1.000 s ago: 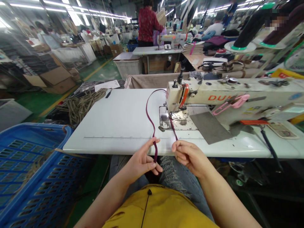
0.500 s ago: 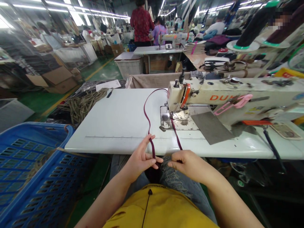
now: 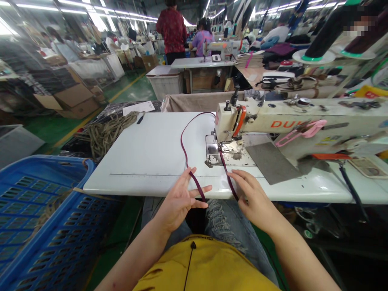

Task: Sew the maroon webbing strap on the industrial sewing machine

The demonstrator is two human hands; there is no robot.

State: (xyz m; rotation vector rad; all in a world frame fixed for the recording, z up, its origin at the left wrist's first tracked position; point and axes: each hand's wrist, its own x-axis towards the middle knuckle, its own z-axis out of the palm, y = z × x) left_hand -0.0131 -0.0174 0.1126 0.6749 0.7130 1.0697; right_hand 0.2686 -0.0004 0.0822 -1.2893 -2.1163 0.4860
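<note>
- Presently, the left hand (image 3: 177, 200) has its fingers spread apart; the maroon strip (image 3: 183, 145) lies across them, and no firm pinch is evident.
- The right hand (image 3: 253, 198) is loosely curved, thumb parted from fingers, directly beside the strip; whether it touches or presses the strip cannot be told.
- Strip: two visible runs, one curving away ahead of the left hand, one passing just left of the right hand from under the machine head.
- Sewing machine (image 3: 263, 121): one nearby, ahead and right of the right hand.
- Grey flat piece (image 3: 273, 163): one, near the right hand, ahead of it.
- Blue basket (image 3: 45, 231): one, left of the left hand, cut off by the frame.
- Thread cones (image 3: 327, 32): two, far ahead right of the right hand, tops cut off.
- Hidden: the strip's passage behind the machine head; both lower ends are unclear.
</note>
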